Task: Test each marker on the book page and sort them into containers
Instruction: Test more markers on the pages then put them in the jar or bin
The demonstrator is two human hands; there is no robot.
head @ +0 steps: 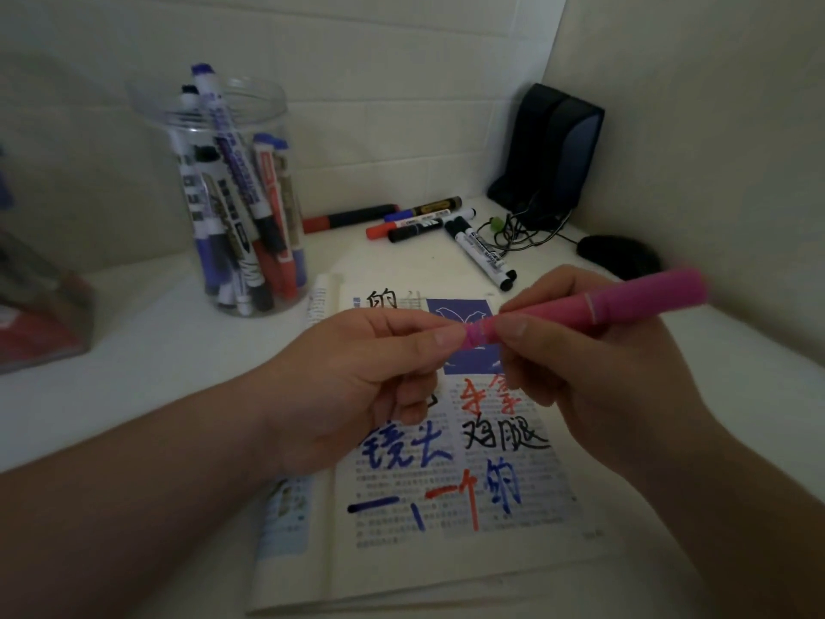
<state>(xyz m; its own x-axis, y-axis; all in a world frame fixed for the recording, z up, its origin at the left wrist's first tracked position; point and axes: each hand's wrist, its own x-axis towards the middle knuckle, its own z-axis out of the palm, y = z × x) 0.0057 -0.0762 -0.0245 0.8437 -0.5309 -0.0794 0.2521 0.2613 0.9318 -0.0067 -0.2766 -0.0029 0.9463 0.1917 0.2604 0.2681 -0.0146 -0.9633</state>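
Held just above the open book page (446,507), the pink marker (625,301) slants from lower left to upper right, its barrel gripped by the right hand (593,386) while the left hand (357,373) pinches its lower-left tip, likely to uncap it along that line.

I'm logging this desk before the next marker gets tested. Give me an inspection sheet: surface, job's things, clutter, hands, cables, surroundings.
Surface: white table, dimly lit.
Job's things: open book bearing blue, red and black strokes; pink marker held above it; clear jar full of markers; loose markers at the back; reddish container at the left edge, blurred.
Clutter: speaker in the corner; dark rounded object nearby, too blurred to name.
Hands: left hand pinches the pink marker's end; right hand grips its barrel.
Cables: tangled cables by the speaker.
Surroundings: pale walls meeting in a corner.
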